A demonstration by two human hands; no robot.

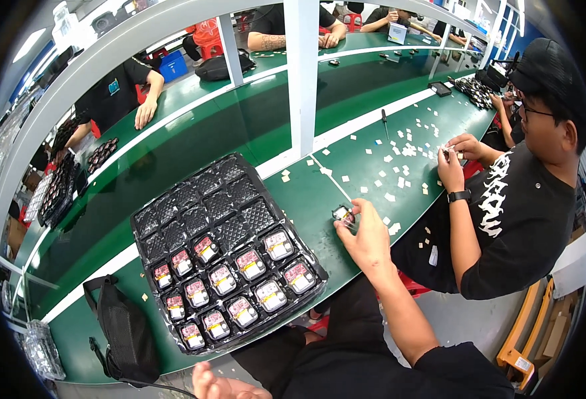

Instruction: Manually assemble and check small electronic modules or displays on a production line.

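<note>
At the table's near right, my right hand [367,233] pinches a small square electronic unit [341,214] with a dark casing between thumb and fingers. My left hand [223,384] is low at the bottom edge, just below the tray's near side. Its fingers are loosely bent and apart, and nothing shows in it. Between the hands lies a black plastic tray [217,205] with square pockets. The nearer pockets hold several small electronic units [222,280] with white, reddish and yellow parts; the far pockets are bare.
A black bag [121,332] lies left of the tray. Small pale paper squares [390,197] and a screwdriver [384,123] are scattered to the right. A white post [301,80] rises beyond the tray. A co-worker [515,193] sits close on my right; others sit across the green table [239,120].
</note>
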